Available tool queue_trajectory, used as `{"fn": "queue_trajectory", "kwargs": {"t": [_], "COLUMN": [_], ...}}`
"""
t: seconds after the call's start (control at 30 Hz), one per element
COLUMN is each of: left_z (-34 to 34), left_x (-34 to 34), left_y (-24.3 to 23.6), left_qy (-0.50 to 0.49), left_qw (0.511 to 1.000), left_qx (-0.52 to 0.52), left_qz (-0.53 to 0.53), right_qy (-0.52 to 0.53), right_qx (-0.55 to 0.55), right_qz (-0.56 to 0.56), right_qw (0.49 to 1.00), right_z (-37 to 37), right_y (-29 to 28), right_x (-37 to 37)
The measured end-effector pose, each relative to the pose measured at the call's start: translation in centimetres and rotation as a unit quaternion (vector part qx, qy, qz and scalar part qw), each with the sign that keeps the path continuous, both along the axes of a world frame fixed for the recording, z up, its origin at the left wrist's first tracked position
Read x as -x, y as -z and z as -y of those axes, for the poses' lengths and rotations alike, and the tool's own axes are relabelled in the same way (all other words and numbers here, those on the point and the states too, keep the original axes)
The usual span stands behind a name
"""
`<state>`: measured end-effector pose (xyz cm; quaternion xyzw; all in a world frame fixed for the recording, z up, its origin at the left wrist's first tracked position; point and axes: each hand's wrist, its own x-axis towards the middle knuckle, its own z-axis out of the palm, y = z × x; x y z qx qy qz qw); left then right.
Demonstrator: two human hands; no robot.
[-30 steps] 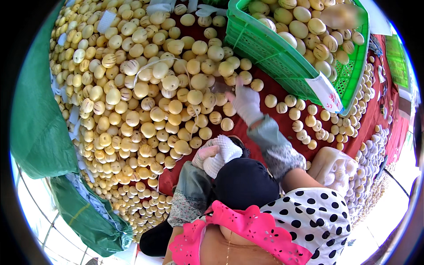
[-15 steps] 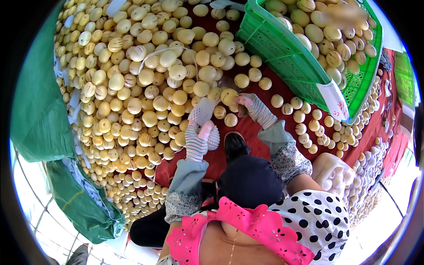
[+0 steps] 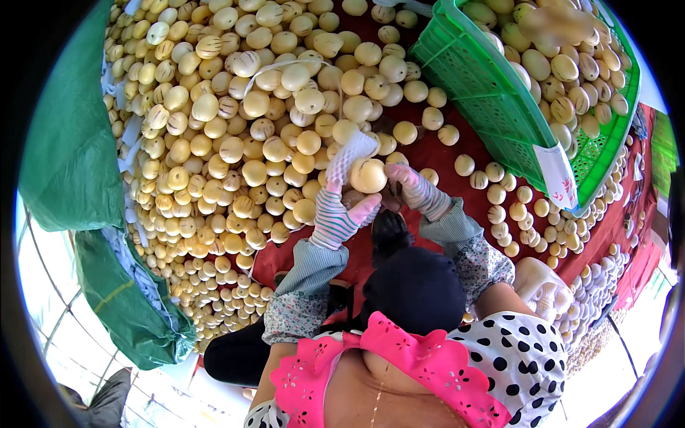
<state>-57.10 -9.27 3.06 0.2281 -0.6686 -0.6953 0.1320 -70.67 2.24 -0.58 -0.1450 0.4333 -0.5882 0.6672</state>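
Observation:
A pale yellow pepino melon [image 3: 367, 175] sits between my hands. My right hand [image 3: 417, 191], in a striped glove with bare fingertips, grips its right side. In my left hand [image 3: 345, 215], gloved the same way, is a white foam net sleeve [image 3: 352, 155], pinched beside the melon's left side. The sleeve stretches up past the fruit, and the melon is outside it as far as I can see. What lies under the melon between my fingers is mostly hidden.
A large heap of pepino melons [image 3: 242, 150] spreads ahead and left over red cloth [image 3: 457, 175]. At the far right stands a green plastic crate [image 3: 474, 96] holding more melons. Net-wrapped melons [image 3: 592, 285] lie to the right, beside a bag of foam sleeves [image 3: 539, 285]. Green sheeting [image 3: 71, 157] borders the left.
My right hand has brought the melon nearer to me, against the foam sleeve. My left hand has moved right, and a white net bundle once under it no longer shows. The whole view has shifted slightly.

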Motion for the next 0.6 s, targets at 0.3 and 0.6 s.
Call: {"fn": "queue_trajectory", "kwargs": {"t": [0.3,0.6], "left_z": [-0.5,-0.7], "left_x": [-0.1,-1.5], "left_y": [0.4,-0.3], "left_qy": [-0.111,0.042], "left_qw": [0.927,0.835], "left_qx": [-0.355,-0.548], "left_qz": [-0.052,-0.031], "right_qy": [0.094,0.146], "right_qx": [-0.088,0.021], "right_qz": [-0.126,0.229], "right_qw": [0.984,0.962], "right_z": [0.2,-0.7], "right_y": [-0.5,0.0], "right_x": [-0.3,-1.8]}}
